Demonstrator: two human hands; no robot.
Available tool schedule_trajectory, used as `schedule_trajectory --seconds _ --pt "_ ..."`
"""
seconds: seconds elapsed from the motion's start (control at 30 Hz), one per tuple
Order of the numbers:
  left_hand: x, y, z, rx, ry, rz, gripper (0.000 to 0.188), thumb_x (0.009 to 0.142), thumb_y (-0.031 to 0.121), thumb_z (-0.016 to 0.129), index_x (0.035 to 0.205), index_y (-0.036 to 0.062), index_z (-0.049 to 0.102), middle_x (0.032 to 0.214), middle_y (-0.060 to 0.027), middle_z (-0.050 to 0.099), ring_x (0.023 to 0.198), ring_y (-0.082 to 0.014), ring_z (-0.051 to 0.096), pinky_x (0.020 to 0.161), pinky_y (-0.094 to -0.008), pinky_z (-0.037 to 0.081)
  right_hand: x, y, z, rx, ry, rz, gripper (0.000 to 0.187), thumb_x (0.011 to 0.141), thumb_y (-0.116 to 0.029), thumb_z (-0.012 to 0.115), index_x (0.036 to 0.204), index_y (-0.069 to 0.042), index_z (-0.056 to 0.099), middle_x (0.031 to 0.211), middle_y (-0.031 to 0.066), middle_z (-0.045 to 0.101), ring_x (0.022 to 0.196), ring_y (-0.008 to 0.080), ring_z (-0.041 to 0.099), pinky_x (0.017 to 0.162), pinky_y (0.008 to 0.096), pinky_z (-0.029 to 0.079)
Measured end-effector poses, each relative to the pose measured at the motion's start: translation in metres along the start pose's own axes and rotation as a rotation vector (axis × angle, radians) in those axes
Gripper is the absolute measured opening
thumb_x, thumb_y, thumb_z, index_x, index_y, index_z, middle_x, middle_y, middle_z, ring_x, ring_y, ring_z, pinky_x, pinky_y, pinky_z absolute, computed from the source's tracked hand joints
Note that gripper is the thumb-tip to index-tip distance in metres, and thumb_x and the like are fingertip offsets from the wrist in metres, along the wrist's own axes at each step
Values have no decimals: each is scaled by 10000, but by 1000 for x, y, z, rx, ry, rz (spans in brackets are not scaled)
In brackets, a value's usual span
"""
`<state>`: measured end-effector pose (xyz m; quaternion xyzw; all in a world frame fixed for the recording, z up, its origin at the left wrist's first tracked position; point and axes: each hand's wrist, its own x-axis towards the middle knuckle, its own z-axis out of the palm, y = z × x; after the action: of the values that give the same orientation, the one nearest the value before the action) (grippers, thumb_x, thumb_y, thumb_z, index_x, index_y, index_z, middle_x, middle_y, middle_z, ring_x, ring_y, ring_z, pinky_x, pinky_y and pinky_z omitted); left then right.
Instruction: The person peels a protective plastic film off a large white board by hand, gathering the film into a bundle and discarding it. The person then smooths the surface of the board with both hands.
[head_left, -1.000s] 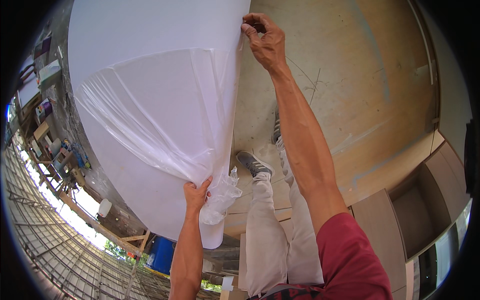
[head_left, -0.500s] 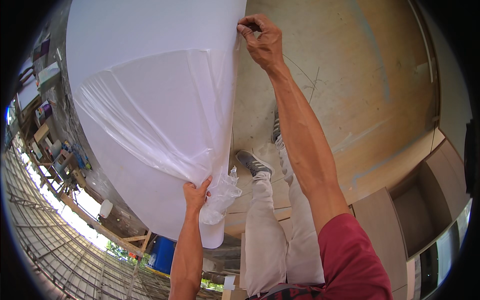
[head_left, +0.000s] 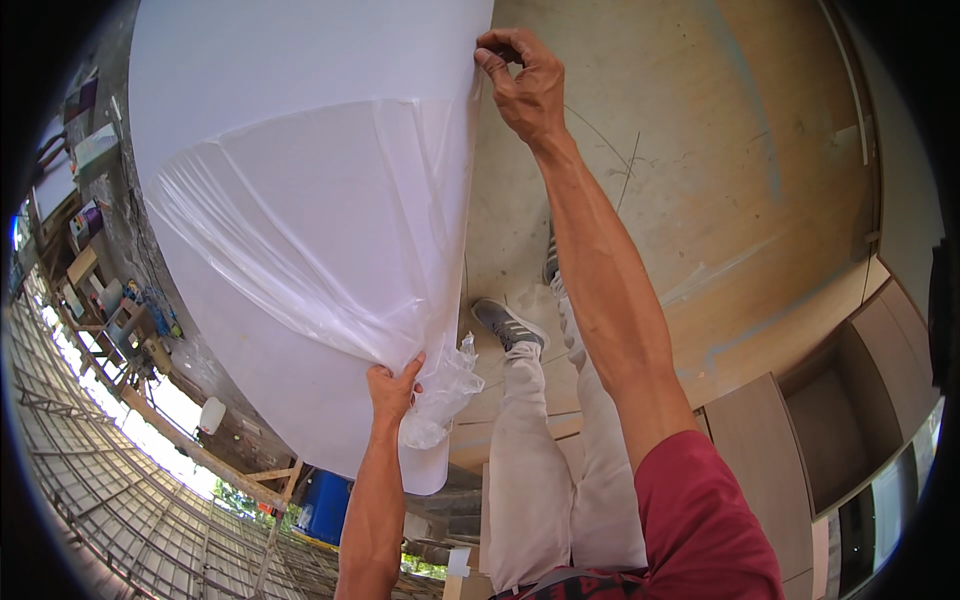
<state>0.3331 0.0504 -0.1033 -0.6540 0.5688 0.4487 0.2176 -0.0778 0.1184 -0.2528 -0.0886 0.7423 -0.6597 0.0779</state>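
The clear film [head_left: 255, 268] lies across the white panel [head_left: 300, 60], gathered near its near right corner. The left hand [head_left: 396, 390] has its fingers clamped on the gathered film. The right hand [head_left: 518, 80] is at the panel's right edge; whether its fingers grip cannot be determined. One shoe [head_left: 508, 324] bears pale stripes.

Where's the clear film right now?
In the head view, left of centre, the film spreads over the white panel, its lower end bunched at the left hand.

R arm [head_left: 612, 280] extended fwd w/ R hand [head_left: 527, 88] pinching; L hand [head_left: 394, 392] gripping, nearer torso.
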Motion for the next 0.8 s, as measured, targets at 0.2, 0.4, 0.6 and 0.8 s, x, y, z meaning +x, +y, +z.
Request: schedule_trajectory --seconds 0.2,0.4,0.6,0.8 --pt "-4 9 3 2 -3 -5 304 808 202 840 764 -56 684 635 -92 658 417 -145 585 335 -267 374 2 2 -5 5 -35 -17 132 896 -91 745 1015 -38 724 929 40 722 825 136 654 796 287 534" --pt "-3 6 3 -15 0 -8 304 805 203 843 762 -50 681 640 -90 660 417 -147 588 335 -268 376 0 -2 1 83 27 27 139 861 -38 726 998 -17 715 923 80 706 798 189 665 755 316 542" --pt "-1 2 1 -5 -3 -19 295 801 200 847 772 -43 681 647 -87 663 413 -148 588 332 -270 372 -2 -3 1 50 28 7 122 862 -27 717 983 -8 712 915 84 704 794 189 664 753 321 546" --pt "-4 9 3 -12 -1 -21 289 804 197 843 798 -45 686 661 -92 671 423 -151 597 331 -272 375 -1 -7 0 82 23 6 108 852 3 707 959 -6 716 900 84 698 797 194 673 743 323 544"
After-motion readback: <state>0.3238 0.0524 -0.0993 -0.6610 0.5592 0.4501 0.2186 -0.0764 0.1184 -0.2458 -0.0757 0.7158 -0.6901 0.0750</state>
